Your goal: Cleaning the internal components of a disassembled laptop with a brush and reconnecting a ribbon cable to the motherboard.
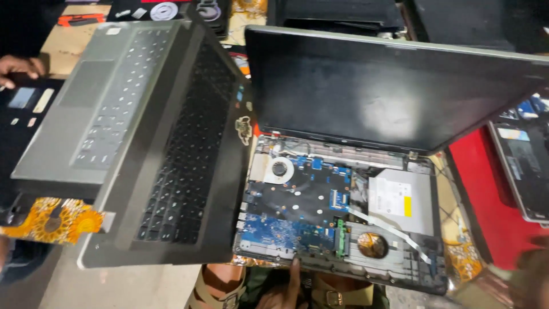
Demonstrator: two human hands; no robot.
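Dark blank laptop screen [394, 86], yellow-striped white label [400, 200] below

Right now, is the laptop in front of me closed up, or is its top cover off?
Cover off. The opened laptop shows its blue circuit board, fan and silver drive bare below its dark, raised screen.

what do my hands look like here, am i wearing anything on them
Only one hand shows clearly, low in the middle of the view: bare, with no glove, ring or watch to be seen and no sleeve in view. A blurred shape in the lower right corner may be the other hand, but it is too smeared to tell more.
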